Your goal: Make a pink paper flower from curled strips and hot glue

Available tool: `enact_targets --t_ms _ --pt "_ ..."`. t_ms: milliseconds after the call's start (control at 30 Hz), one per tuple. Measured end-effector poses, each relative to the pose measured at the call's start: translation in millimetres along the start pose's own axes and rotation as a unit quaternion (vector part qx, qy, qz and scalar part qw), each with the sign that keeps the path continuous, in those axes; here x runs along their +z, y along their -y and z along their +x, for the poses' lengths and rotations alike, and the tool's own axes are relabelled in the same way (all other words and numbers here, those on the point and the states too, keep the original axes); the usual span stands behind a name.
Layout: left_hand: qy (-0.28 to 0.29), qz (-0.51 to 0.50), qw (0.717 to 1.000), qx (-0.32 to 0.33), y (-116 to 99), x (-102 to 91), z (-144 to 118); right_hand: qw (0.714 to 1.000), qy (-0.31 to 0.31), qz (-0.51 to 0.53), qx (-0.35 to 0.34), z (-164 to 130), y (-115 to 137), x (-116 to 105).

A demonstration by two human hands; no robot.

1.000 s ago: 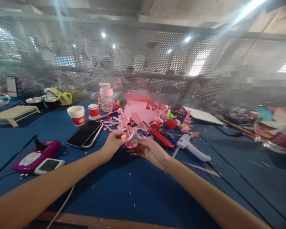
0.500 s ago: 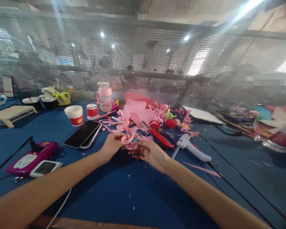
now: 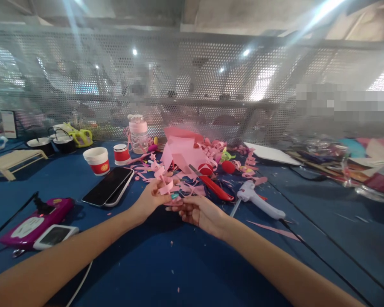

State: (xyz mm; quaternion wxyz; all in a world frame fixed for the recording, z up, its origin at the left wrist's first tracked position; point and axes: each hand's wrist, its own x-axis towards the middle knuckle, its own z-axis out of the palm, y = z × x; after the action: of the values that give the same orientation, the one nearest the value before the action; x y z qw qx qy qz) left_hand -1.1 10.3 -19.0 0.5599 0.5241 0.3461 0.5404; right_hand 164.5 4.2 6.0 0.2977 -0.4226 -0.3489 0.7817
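Between my hands is a curled pink paper strip point(image 3: 167, 186), held above the blue table. My left hand point(image 3: 152, 200) pinches it from the left, thumb and fingers closed. From the right, the fingers of my right hand point(image 3: 201, 212) close on the strip's lower end, their tips partly hidden. A small teal spot shows near my left thumb. Just beyond lies a heap of pink paper pieces point(image 3: 184, 153). A red-handled craft knife point(image 3: 219, 188) rests on the near side of the heap. Right of my right hand is a white glue gun point(image 3: 259, 200).
Left of my hands lie two stacked phones point(image 3: 110, 186). Behind them stand white paper cups point(image 3: 97, 161), a red cup point(image 3: 121, 154) and a pink-topped bottle point(image 3: 138, 134). A purple power strip point(image 3: 38, 224) sits at left. A perforated metal screen point(image 3: 192, 85) borders the back; cords cross the right side.
The pink strip has turned and tilted in my fingers, its loops now lying more to the left. My right fingers have shifted slightly left and down. The view has moved a little.
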Motion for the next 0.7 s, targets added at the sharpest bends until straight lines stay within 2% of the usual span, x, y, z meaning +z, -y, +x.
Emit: enact_targets --t_ms 100,200,267,367,433,533,567,600,633,700 --pt "0.012 -0.05 0.998 -0.025 -8.8 3.5 -3.9 1.0 -0.017 0.016 0.009 0.0 1.5 -1.2" --pt "0.025 -0.114 0.993 -0.024 -15.6 6.3 -5.9 0.999 -0.033 0.025 0.012 -0.9 3.4 -2.3" --pt "0.0 -0.118 0.993 -0.026 -15.7 6.3 -5.1 0.999 -0.027 0.026 0.007 -1.6 4.2 -3.3" --pt "-0.066 -0.06 0.995 -0.047 -11.0 4.6 -2.4 1.0 0.0 0.004 -0.013 -0.9 3.3 -5.7" --pt "-0.087 -0.03 0.994 -0.054 -8.0 3.2 -1.0 0.999 0.011 -0.013 -0.033 1.1 0.8 -8.0" --pt "-0.108 -0.025 0.993 -0.041 -6.7 1.3 0.8 0.99 -0.022 -0.094 -0.101 3.7 -3.3 -11.2" --pt "-0.118 -0.026 0.992 -0.032 -6.9 0.5 1.6 0.976 -0.048 -0.158 -0.142 3.4 -3.5 -11.8" --pt "-0.129 -0.024 0.991 -0.022 -7.3 -0.6 2.5 0.948 -0.079 -0.24 -0.192 2.1 -2.5 -12.0" --pt "-0.138 -0.019 0.99 -0.011 -7.5 -1.9 3.5 0.903 -0.111 -0.332 -0.248 -0.4 -0.2 -12.0" --pt "-0.144 -0.005 0.99 0.007 -7.5 -5.0 5.6 0.775 -0.173 -0.501 -0.345 -9.1 8.6 -12.9"
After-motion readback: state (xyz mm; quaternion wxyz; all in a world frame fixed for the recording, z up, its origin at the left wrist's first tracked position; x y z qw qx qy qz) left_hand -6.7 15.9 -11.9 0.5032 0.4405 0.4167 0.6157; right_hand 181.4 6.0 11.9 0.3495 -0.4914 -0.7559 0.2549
